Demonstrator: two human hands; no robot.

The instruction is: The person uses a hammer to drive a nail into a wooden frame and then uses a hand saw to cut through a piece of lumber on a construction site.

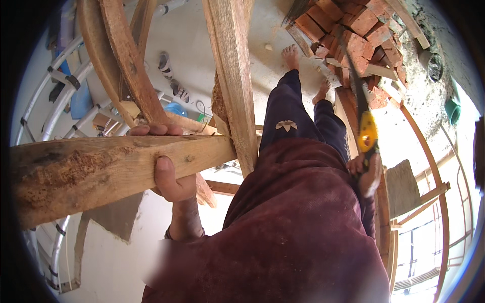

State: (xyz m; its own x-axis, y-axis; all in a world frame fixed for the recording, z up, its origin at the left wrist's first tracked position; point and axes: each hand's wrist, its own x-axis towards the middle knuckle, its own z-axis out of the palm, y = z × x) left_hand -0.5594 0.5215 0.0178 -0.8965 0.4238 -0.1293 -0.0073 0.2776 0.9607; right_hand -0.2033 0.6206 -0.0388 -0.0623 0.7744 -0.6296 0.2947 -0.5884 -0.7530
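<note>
My left hand (174, 179) is wrapped round a thick wooden beam (116, 169), thumb on the near face and fingertips over the far edge. Bark-like rough patches mark the beam's left end. Its right end meets a long upright timber (232, 76) in front of my body; how the two are joined I cannot tell. Out to the right, my right hand (370, 174) grips a hand saw (368, 132) by its yellow and black handle. The saw's dark blade points up and away, apart from the wood in my left hand.
Bricks (361, 43) are heaped at the far right. More curved planks (126, 65) stand at the upper left, near metal tube framing (63, 101). Sandals (173, 81) lie on the floor. A wooden frame (437, 202) bends along the right side, and a green bucket (453, 111) stands beyond it.
</note>
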